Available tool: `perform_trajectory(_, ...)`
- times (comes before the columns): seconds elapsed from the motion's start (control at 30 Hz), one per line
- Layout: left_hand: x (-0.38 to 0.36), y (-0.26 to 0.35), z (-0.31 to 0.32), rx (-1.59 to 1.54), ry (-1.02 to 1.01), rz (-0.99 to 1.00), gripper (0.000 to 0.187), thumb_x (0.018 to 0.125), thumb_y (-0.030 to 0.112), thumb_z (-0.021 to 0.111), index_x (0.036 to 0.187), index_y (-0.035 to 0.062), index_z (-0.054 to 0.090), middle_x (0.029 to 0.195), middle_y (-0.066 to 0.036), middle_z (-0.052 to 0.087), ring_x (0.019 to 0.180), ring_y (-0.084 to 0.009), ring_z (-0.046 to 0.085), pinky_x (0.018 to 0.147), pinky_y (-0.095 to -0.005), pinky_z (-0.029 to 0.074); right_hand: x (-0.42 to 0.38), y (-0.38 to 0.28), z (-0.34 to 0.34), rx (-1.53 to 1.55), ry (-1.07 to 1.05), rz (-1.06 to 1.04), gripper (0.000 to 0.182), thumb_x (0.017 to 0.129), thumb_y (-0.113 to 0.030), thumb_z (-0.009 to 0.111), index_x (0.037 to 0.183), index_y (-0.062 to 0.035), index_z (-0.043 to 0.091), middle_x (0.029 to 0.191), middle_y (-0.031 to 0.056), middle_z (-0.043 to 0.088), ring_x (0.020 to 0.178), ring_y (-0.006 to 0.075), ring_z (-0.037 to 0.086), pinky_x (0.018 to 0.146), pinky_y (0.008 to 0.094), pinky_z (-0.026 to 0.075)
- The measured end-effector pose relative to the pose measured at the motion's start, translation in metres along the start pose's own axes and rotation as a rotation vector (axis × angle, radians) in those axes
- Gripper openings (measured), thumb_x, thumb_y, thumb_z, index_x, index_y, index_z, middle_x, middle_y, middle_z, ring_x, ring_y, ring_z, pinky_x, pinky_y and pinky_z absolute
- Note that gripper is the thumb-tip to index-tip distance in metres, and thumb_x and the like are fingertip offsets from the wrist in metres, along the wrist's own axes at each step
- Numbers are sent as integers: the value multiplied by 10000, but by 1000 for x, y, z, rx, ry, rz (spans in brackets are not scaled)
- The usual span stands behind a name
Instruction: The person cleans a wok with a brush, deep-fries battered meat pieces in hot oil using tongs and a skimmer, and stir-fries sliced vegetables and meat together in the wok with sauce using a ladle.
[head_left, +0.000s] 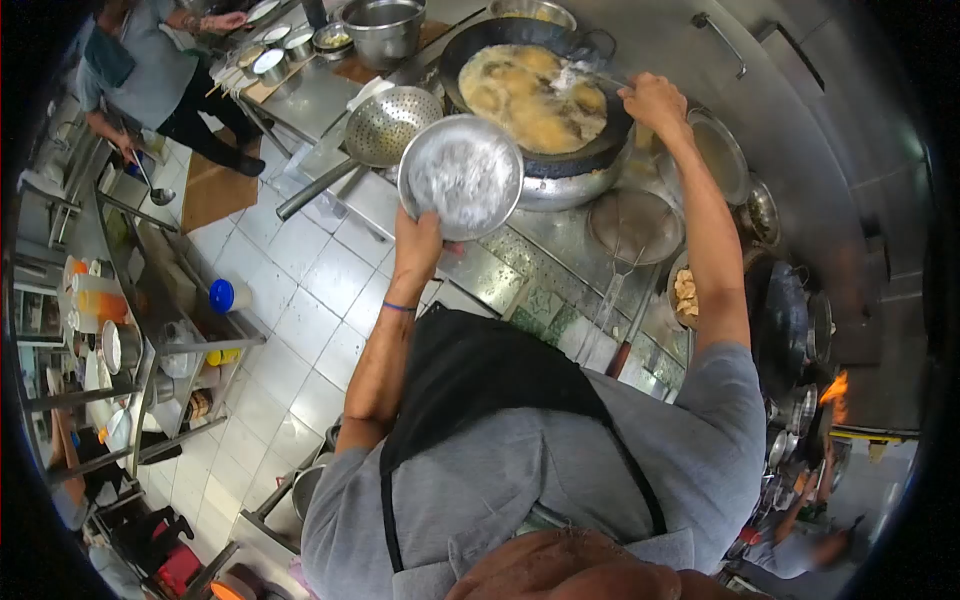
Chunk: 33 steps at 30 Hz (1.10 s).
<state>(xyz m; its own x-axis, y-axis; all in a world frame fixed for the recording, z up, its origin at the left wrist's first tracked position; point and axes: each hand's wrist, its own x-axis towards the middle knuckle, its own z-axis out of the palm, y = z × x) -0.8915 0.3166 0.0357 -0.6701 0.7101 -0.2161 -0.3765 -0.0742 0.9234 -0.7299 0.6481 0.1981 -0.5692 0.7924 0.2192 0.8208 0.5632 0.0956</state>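
My left hand (424,240) is closed on the near rim of a round metal bowl (461,178) with a whitish layer inside. Over the right side of a big dark wok (462,50), my right hand (655,105) grips the handle of a utensil (590,72) whose pale end reaches the bubbling oil. Yellowish pieces (530,95) float in that oil. Just left of the bowl lies a perforated metal strainer (392,125) with a long handle.
A mesh strainer (636,226) and a bowl of pale pieces (685,292) lie right of my body. Flame (836,388) shows at far right. A person (150,70) holds a ladle (160,194) at upper left. A blue-lidded tub (229,295) stands on the floor.
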Motion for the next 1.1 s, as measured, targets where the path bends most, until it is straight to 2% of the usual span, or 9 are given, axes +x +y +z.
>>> perform_trajectory(0.07, 10, -10, -4, 25, 87, 123, 543, 805, -39, 355, 1347, -48, 372, 1031, -232, 627, 640, -278, 671, 383, -328, 538, -13, -3, -7, -13, -15, 48, 369, 887, -372, 645, 1120, -93, 704, 1074, 206, 690, 1036, 396, 649, 882, 481, 508)
perform_trajectory(0.17, 7, -24, -24, 10, 72, -85, 595, 816, -105, 294, 1398, 17, 322, 1239, -271, 538, 771, -327, 693, 410, -326, 589, -35, -3, -29, 68, 100, -16, 410, 896, -400, 642, 1171, -98, 688, 1056, 213, 691, 1020, 390, 655, 873, 472, 507)
perform_trajectory(0.33, 10, -33, -22, -40, 33, -249, 524, 825, -73, 324, 1347, -52, 362, 972, -239, 651, 582, -282, 666, 362, -318, 538, -103, -31, -97, 211, 38, -342, 332, 860, -297, 691, 1123, -96, 711, 1072, 173, 699, 974, 346, 675, 845, 428, 524)
perform_trajectory(0.47, 6, -12, -4, -14, -62, -158, 506, 835, -65, 336, 1341, -51, 358, 988, -235, 636, 582, -270, 660, 367, -314, 537, -135, -54, -105, 199, 61, -543, 273, 854, -222, 686, 1058, -43, 715, 1055, 180, 698, 925, 339, 686, 813, 423, 541)
perform_trajectory(0.6, -1, 1, 18, 15, -144, -20, 499, 856, -49, 351, 1354, -47, 327, 1020, -234, 619, 595, -262, 659, 377, -319, 544, -144, -72, -87, 137, -87, -551, 299, 820, -177, 701, 1094, -58, 693, 1096, 204, 678, 870, 387, 672, 759, 450, 535)
perform_trajectory(0.73, -1, 3, 25, 73, -170, 63, 498, 875, -32, 356, 1370, -45, 302, 1043, -236, 610, 617, -260, 663, 388, -325, 550, -146, -68, -83, 140, -10, -552, 266, 824, -184, 699, 1048, -41, 711, 1004, 166, 705, 840, 360, 684, 740, 436, 540)
perform_trajectory(0.8, 9, -3, 23, 46, -170, -41, 511, 869, -37, 356, 1378, -41, 305, 1057, -239, 612, 620, -262, 666, 389, -326, 551, -148, -57, -91, 200, 71, -562, 227, 840, -184, 688, 988, -17, 729, 936, 144, 720, 795, 339, 698, 712, 432, 547)
perform_trajectory(0.93, 21, -23, 18, -2, -175, -183, 523, 850, -56, 347, 1373, -41, 339, 1067, -243, 626, 629, -270, 675, 387, -327, 550, -151, -44, -122, 214, 139, -452, 240, 825, -204, 704, 1013, -57, 737, 950, 139, 714, 818, 346, 687, 716, 420, 539)
perform_trajectory(1.1, 26, -36, 22, -19, -165, -202, 542, 800, -57, 362, 1341, -59, 391, 1032, -228, 649, 655, -285, 681, 399, -321, 544, -133, -15, -131, 234, 317, -270, 256, 849, -253, 695, 1046, -93, 732, 971, 134, 711, 874, 357, 677, 753, 432, 527)
